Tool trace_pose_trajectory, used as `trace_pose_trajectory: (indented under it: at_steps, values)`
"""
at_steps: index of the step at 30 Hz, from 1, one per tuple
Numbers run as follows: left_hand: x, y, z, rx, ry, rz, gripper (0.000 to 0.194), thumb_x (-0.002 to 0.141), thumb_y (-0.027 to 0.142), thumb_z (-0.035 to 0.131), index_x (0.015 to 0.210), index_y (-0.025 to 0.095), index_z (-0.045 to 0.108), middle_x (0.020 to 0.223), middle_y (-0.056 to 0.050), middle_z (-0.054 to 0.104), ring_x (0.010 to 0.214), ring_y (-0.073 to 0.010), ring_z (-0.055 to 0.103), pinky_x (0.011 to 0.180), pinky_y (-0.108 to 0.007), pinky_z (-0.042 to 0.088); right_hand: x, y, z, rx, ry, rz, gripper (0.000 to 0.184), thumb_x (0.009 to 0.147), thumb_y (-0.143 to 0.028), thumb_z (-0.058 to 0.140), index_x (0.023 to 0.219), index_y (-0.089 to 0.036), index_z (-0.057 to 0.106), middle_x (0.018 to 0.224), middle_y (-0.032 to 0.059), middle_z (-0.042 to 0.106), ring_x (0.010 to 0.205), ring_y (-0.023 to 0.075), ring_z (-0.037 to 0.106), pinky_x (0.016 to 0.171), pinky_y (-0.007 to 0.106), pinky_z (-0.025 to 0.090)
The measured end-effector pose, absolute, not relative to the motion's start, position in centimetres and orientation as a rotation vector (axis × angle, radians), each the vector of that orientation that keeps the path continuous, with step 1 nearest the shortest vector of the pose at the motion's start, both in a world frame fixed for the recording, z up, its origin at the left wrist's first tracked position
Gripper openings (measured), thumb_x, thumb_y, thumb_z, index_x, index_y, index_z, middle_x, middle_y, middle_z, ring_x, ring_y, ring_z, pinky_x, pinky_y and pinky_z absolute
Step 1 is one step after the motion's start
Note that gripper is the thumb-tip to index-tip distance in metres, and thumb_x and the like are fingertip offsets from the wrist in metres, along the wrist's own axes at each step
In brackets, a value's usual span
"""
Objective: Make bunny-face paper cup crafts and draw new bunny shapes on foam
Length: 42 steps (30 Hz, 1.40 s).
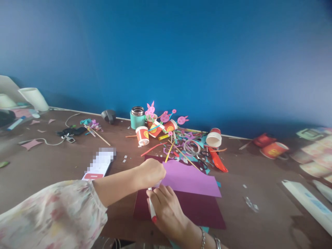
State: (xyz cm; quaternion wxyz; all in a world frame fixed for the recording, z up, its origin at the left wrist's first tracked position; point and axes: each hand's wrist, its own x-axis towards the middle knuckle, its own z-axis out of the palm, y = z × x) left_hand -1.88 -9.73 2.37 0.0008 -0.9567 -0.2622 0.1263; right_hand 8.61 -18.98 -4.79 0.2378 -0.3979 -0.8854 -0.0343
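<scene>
My right hand (166, 209) is closed around a white pen with a red end (151, 209), its tip at the near edge of a purple paper sheet (189, 180). My left hand (151, 172) is closed in a loose fist and presses on the left corner of that purple sheet. The purple sheet lies on a dark maroon sheet (199, 211). What the left fingers pinch, if anything, is hidden.
Behind the sheets lies a heap of paper cups (142, 135), a teal jar (137, 117), pink bunny cut-outs (150, 108), sticks, strips and a tape ring (192, 147). A phone (100, 164) lies to the left, keys (70, 132) beyond. Red mugs (274, 149) and white boxes sit on the right.
</scene>
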Motion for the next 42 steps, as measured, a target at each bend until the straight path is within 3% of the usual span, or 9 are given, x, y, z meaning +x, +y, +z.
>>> trace_pose_trajectory:
  at_steps: [19, 27, 35, 42]
  values:
    - [-2.0, -9.5, 1.8, -2.976, -0.807, 0.473, 0.016, 0.062, 0.000, 0.060, 0.055, 0.014, 0.063, 0.047, -0.005, 0.059, 0.042, -0.0185, 0.056, 0.036, -0.024, 0.032, 12.9, -18.8, -3.7, -1.100, -2.356, 0.299, 0.019, 0.084, -0.013, 0.049, 0.100, -0.021, 0.057, 0.079, 0.0017, 0.065, 0.076, 0.0158, 0.057, 0.072, 0.031, 0.035]
    - [-2.2, -9.4, 1.5, -3.004, -0.838, 0.377, 0.016, 0.065, 0.004, 0.062, 0.052, 0.014, 0.062, 0.045, -0.006, 0.059, 0.042, -0.0201, 0.058, 0.037, -0.024, 0.032, 14.1, -17.8, -4.9, -1.163, -2.130, 0.585, 0.019, 0.085, -0.014, 0.049, 0.098, -0.023, 0.061, 0.088, 0.0040, 0.069, 0.081, 0.0177, 0.062, 0.078, 0.034, 0.043]
    - [-2.3, -9.5, 2.3, -3.020, -0.845, 0.474, 0.014, 0.067, 0.007, 0.063, 0.055, 0.015, 0.063, 0.048, -0.007, 0.062, 0.047, -0.0221, 0.062, 0.037, -0.026, 0.034, 14.3, -16.9, -6.3, -1.319, -1.645, 0.985, 0.017, 0.084, -0.029, 0.055, 0.092, -0.018, 0.066, 0.087, 0.0082, 0.070, 0.084, 0.0229, 0.066, 0.075, 0.036, 0.053]
    - [-2.3, -9.6, 2.3, -3.043, -0.870, 0.452, 0.014, 0.066, 0.004, 0.060, 0.057, 0.015, 0.065, 0.050, -0.007, 0.064, 0.048, -0.0241, 0.062, 0.037, -0.028, 0.033, 14.9, -16.4, -6.5, -1.228, -1.445, 1.239, 0.024, 0.085, -0.039, 0.055, 0.091, -0.018, 0.066, 0.080, 0.0064, 0.069, 0.080, 0.0220, 0.065, 0.076, 0.037, 0.052]
